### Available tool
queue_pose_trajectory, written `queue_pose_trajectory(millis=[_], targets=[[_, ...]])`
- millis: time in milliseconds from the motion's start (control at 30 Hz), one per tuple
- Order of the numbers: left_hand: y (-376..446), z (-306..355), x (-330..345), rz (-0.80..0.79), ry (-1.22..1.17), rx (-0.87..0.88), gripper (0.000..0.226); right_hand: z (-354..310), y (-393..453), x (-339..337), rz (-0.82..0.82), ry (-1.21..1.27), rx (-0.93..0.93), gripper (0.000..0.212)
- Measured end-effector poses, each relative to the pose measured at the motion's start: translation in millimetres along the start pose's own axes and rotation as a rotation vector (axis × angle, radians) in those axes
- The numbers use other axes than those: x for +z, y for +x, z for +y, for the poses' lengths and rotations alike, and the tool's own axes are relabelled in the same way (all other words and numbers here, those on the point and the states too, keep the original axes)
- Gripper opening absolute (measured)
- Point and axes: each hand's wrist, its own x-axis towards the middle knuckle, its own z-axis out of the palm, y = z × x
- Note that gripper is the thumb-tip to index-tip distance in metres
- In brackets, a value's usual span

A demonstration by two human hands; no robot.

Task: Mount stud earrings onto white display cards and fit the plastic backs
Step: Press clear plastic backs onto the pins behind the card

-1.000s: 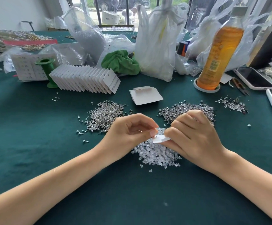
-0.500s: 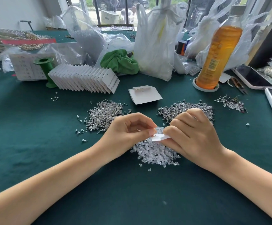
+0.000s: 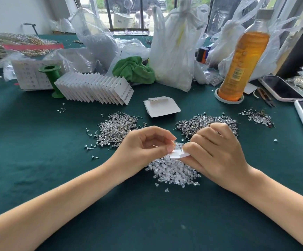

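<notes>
From the head view, the left hand (image 3: 143, 147) and the right hand (image 3: 214, 153) meet over the green bench (image 3: 29, 160) — both pinch one small white card (image 3: 178, 154), with thin stud posts poking up from it, just above the pile of clear plastic backs (image 3: 172, 171). Two heaps of stud earrings lie behind the hands — one on the left (image 3: 114, 129), one on the right (image 3: 201, 123). Farther back stand a row of filled cards (image 3: 96, 87), a loose blank card (image 3: 162, 108) and an orange bottle (image 3: 243, 57).
</notes>
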Motion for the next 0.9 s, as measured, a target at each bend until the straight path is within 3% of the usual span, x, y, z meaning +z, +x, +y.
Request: queue_pose_trajectory(millis=[900], targets=[[-4.1,-2.2,4.3,0.056,0.042,-0.011,0.015,-0.9,1.5,-0.9,-0.012,0.055,-0.023,0.034]])
